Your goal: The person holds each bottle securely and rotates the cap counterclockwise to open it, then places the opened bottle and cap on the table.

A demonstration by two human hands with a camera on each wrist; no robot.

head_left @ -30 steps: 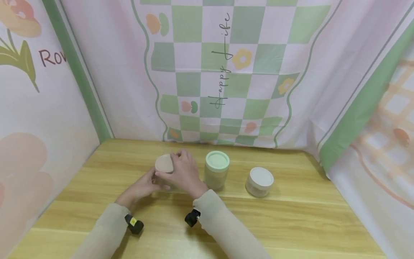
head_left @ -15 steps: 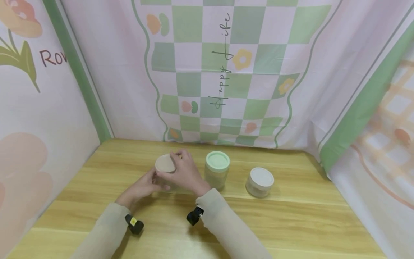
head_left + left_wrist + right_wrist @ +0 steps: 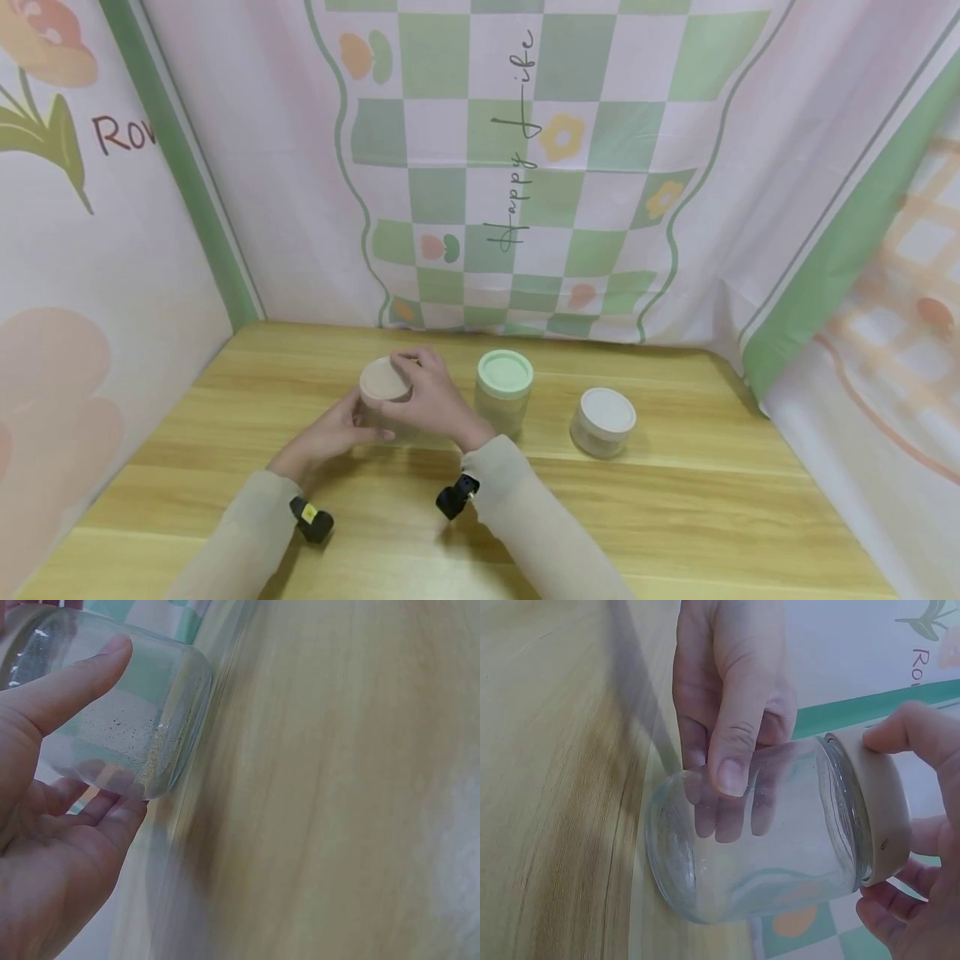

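Note:
A clear glass jar [image 3: 780, 840] with a beige lid [image 3: 383, 380] stands on the wooden table, left of the other jars. My left hand [image 3: 332, 435] holds the glass body low down, thumb on one side and fingers round the other, as the left wrist view shows. On the lid, my right hand [image 3: 433, 402] grips the rim between thumb and fingers. The lid sits at the jar's mouth; whether it is fully seated I cannot tell. Some fine specks show on the glass [image 3: 124, 724] in the left wrist view.
To the right of my right hand stands a taller jar with a mint-green lid [image 3: 504, 375]. Further right is a short jar with a white lid [image 3: 604, 412]. A patterned cloth [image 3: 517, 275] hangs behind the wooden table [image 3: 675, 517].
My right hand and wrist have shifted slightly to the right around the lid, baring more of its top. The left hand and jar body stay put.

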